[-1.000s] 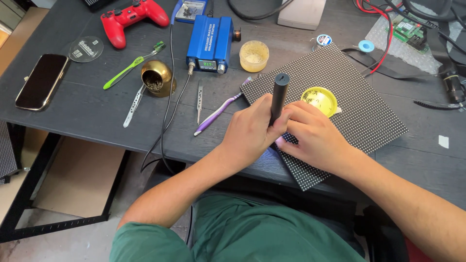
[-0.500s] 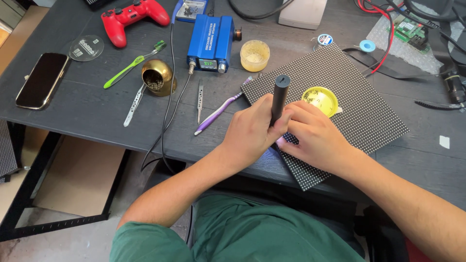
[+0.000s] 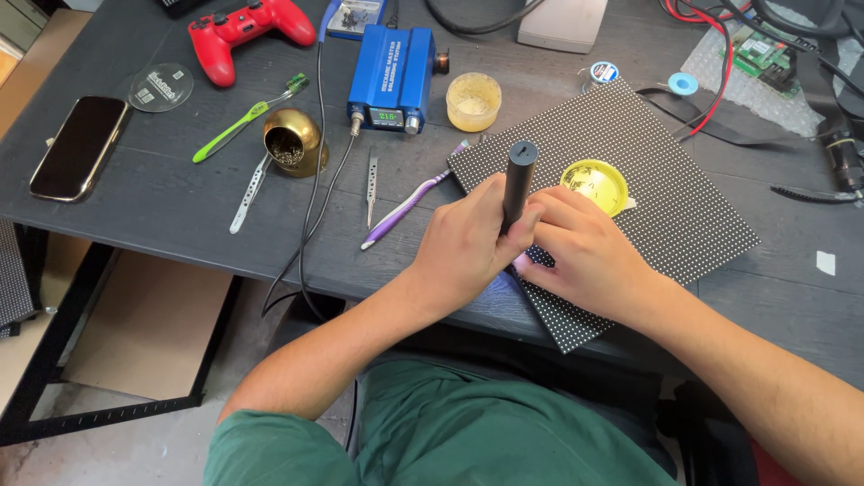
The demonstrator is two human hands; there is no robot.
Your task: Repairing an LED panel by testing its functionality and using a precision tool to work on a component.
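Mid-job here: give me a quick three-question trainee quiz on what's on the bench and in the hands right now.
1. True or false: the left hand grips the black pen-shaped tool upright over the dotted black panel.
2. Which lies closest to the right hand? A) red game controller B) yellow round tin C) smartphone
3. Fill in: the brass bowl sits just left of the ____ soldering station.

Key: 1 true. 2 B, the tin rests on the panel just above the fingers. 3 blue.
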